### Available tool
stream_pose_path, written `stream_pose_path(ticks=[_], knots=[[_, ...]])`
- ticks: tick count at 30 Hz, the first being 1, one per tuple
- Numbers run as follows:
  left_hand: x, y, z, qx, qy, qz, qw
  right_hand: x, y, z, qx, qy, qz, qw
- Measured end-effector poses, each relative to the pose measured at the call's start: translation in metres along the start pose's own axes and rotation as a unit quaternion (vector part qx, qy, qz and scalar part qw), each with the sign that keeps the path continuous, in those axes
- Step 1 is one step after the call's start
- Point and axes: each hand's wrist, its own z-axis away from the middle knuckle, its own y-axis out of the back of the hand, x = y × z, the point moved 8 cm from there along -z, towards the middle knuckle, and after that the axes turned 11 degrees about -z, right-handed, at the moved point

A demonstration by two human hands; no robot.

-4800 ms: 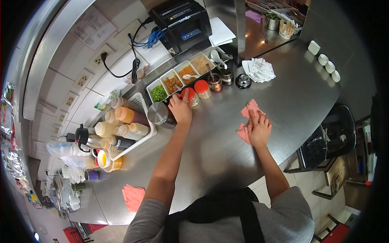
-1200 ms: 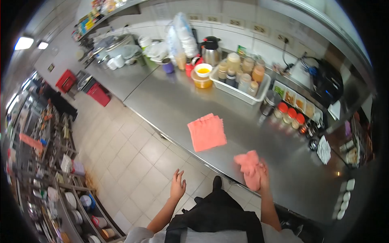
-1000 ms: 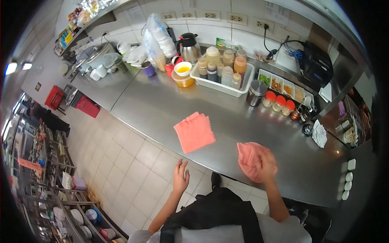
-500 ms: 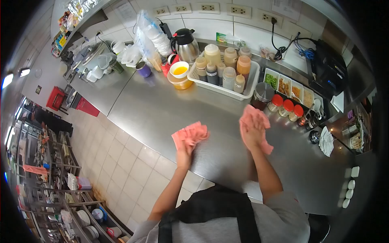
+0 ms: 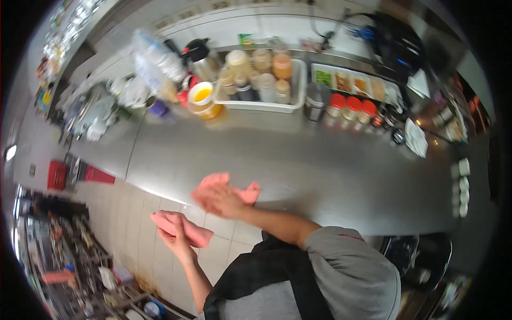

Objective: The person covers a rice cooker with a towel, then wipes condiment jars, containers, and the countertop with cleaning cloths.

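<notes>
My left hand (image 5: 178,242) is closed around a folded pink cloth (image 5: 193,233) and holds it off the counter, above the floor tiles. My right hand (image 5: 226,202), slightly blurred, presses a second pink cloth (image 5: 249,193) at the front edge of the steel counter (image 5: 320,165). That cloth shows on both sides of the hand. My right arm reaches across the front of my body to the left.
Along the back stand a white basket (image 5: 261,106) of sauce bottles, a yellow-filled bowl (image 5: 202,95) and a steel jug (image 5: 205,66). To the right are a dark jar (image 5: 317,101), red-lidded jars (image 5: 352,108), a topping tray (image 5: 354,82) and a white napkin (image 5: 415,137).
My left hand has moved left and off the counter with its cloth. My right hand has swept its cloth left to the front edge. The view has shifted.
</notes>
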Motion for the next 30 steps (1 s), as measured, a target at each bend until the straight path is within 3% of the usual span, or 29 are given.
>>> stream_pose_path(ticks=[1, 4, 5, 8, 10, 11, 12, 13, 15, 18, 20, 21, 22, 24, 25, 28, 30], knots=[[0.006, -0.008, -0.006, -0.012, -0.018, -0.016, 1.0, -0.03, -0.012, 0.026, 0.023, 0.11, 0.341, 0.933], [0.02, -0.054, -0.02, -0.114, -0.082, -0.052, 0.989, -0.024, 0.035, 0.042, 0.057, 0.098, 0.35, 0.93], [0.022, -0.076, -0.02, -0.174, -0.095, -0.044, 0.979, -0.026, 0.069, 0.049, 0.087, 0.088, 0.443, 0.888], [0.03, -0.139, 0.009, -0.36, -0.185, -0.109, 0.908, -0.037, 0.226, 0.121, 0.343, -0.108, 0.417, 0.835], [0.036, -0.171, 0.045, -0.433, -0.295, -0.211, 0.825, -0.116, 0.289, 0.214, 0.466, -0.228, 0.366, 0.773], [0.039, -0.179, 0.06, -0.471, -0.306, -0.199, 0.803, -0.097, 0.325, 0.269, 0.524, -0.209, 0.45, 0.692], [0.04, -0.185, 0.077, -0.508, -0.316, -0.187, 0.779, -0.084, 0.353, 0.335, 0.592, -0.183, 0.383, 0.685], [0.04, -0.19, 0.093, -0.544, -0.323, -0.175, 0.754, -0.111, 0.353, 0.389, 0.619, -0.276, 0.45, 0.582], [0.032, -0.193, 0.114, -0.588, -0.329, -0.169, 0.719, -0.115, 0.356, 0.498, 0.628, -0.339, 0.562, 0.417], [0.015, -0.196, 0.14, -0.646, -0.336, -0.168, 0.665, -0.136, 0.315, 0.617, 0.743, -0.399, 0.398, 0.361], [0.004, -0.198, 0.155, -0.681, -0.349, -0.167, 0.622, -0.131, 0.287, 0.663, 0.735, -0.487, 0.278, 0.383], [-0.004, -0.2, 0.161, -0.699, -0.325, -0.173, 0.613, -0.126, 0.273, 0.676, 0.751, -0.445, 0.248, 0.421], [-0.002, -0.204, 0.169, -0.72, -0.298, -0.158, 0.606, -0.145, 0.256, 0.664, 0.764, -0.405, 0.276, 0.419], [-0.001, -0.207, 0.183, -0.754, -0.236, -0.136, 0.598, -0.18, 0.222, 0.613, 0.766, -0.356, 0.202, 0.496], [-0.004, -0.211, 0.194, -0.779, -0.222, -0.124, 0.573, -0.194, 0.206, 0.58, 0.766, -0.275, 0.167, 0.556], [0.013, -0.228, 0.236, -0.831, -0.195, -0.052, 0.518, -0.228, 0.172, 0.478, 0.624, -0.181, 0.134, 0.748], [0.05, -0.223, 0.269, -0.839, -0.193, 0.041, 0.508, -0.255, 0.152, 0.419, 0.513, -0.174, 0.26, 0.8]])
